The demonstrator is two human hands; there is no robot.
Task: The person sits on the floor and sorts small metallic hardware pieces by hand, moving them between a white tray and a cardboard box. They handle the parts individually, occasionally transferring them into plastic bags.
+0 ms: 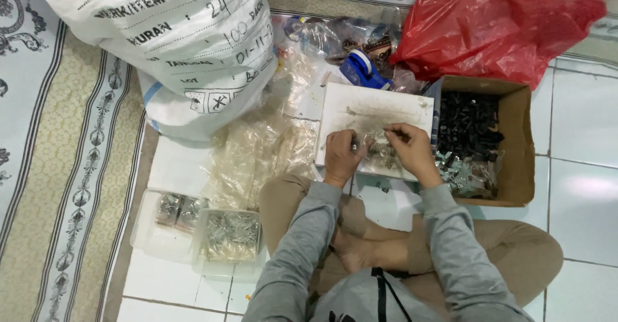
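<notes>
- Head view, the hands: the left hand (341, 156) and the right hand (412, 149) meet over a flat white board (376, 106) that lies across the person's lap. Both are closed, fingers pinched on a small clear plastic packet of silvery metal bits (380, 145) held between them, just above the board's near edge.
- Head view, how it will handle: judging by its look, the packet is light, with a thin, slippery, crinkly film and hard little pieces inside that would shift and spill if the mouth tips down. The best hold seems to be a pinch at the two top corners of the film, mouth upward, not a squeeze on the filled belly.
- Head view, right side: one open brown cardboard box (518, 148) sits just beside the board, holding black small parts at the back and shiny silver ones at the front; too many to count. One red plastic bag (496, 29) lies behind it.
- Head view, behind the board: one blue tape dispenser (360, 69) among crumpled clear wrappers.
- Head view, left side: one large white woven sack (161, 38), a loose heap of empty clear plastic bags (257, 148), and two clear plastic tubs (145, 235), the nearer one full of filled packets, the other holding two or three.
- Two hands are seen, both the person's own.
</notes>
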